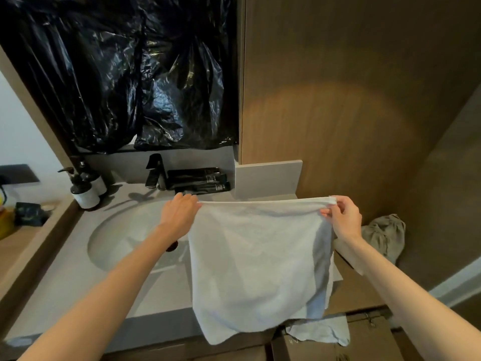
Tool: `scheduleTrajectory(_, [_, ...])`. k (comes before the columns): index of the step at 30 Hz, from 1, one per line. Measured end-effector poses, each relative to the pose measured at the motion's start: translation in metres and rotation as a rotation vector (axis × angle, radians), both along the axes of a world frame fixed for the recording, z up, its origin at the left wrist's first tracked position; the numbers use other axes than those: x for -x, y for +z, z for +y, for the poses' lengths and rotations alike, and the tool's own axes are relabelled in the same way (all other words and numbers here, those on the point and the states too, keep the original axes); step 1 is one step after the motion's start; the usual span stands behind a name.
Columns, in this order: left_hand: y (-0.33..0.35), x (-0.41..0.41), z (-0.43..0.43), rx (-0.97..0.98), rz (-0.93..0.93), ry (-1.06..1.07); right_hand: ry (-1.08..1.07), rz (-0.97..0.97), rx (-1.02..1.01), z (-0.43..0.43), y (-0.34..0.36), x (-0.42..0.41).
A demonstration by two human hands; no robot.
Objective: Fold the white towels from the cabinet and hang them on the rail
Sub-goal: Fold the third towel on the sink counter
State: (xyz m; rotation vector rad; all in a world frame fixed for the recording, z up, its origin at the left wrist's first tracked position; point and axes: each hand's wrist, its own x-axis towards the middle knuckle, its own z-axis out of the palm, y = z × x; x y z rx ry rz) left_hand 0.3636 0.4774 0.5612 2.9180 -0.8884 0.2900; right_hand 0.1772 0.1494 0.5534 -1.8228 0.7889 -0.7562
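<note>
Wall: brown wood panelling (pixel 364 61), with a warm patch of light (pixel 320 108) on it.
Above the counter: crumpled black plastic sheet (pixel 117 74).
Counter: grey stone (pixel 65 282), oval sink (pixel 125 238), black tap (pixel 156 171), pump bottles (pixel 86 188) at left.

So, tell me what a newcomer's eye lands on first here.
The white towel comes first, stretched flat in mid-air at centre. The left grip and right grip pinch its top corners. Next comes the crinkled, glossy black plastic sheet covering the wall above the sink, upper left.
</note>
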Motion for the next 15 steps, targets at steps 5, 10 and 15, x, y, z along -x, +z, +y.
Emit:
scheduleTrajectory(5, [-0.015, -0.042, -0.017, -0.005, 0.068, 0.003, -0.014, 0.02, 0.045, -0.014, -0.006, -0.036])
scheduleTrajectory(10, [-0.035, -0.077, -0.042, -0.046, 0.17, 0.063, -0.033, 0.039, 0.081, -0.036, -0.032, -0.078])
scheduleTrajectory(15, [-0.07, -0.12, -0.063, -0.084, 0.348, 0.118, 0.009, 0.078, 0.085, -0.066, -0.072, -0.121])
